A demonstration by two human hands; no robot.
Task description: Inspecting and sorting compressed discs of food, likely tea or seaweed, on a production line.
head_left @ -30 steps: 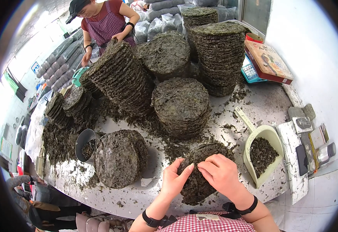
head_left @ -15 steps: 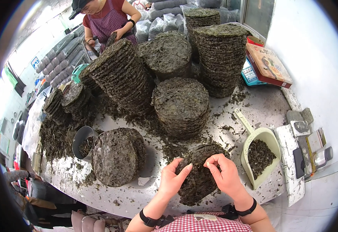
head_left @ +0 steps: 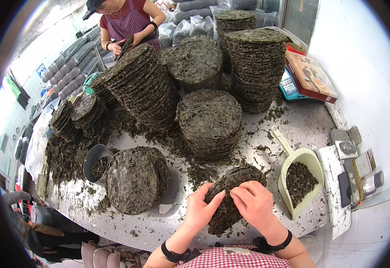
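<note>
A dark, rough, round dried seaweed disc (head_left: 224,222) is tilted up in front of me, just above the near edge of the table. My left hand (head_left: 199,209) grips its left side, thumb on the face and fingers behind. My right hand (head_left: 254,203) is closed in a pinch on the disc's face, close to the left thumb. Its fingertips overlap the seaweed, and any small bit between them is hidden. Left of my hands lies a short pile of similar discs (head_left: 134,181). Straight beyond stands a taller seaweed stack (head_left: 209,123).
A pale green dustpan (head_left: 285,194) with seaweed scraps lies at right, near a black phone (head_left: 344,190). A grey cup (head_left: 91,165) of scraps stands at left. Tall stacks (head_left: 255,71) rise behind. Across the table a co-worker (head_left: 130,22) handles a dark piece. Crumbs litter the white table (head_left: 177,172).
My right fingers have moved slightly left and down onto the disc, which now tilts more. The co-worker's hands have shifted around the dark piece.
</note>
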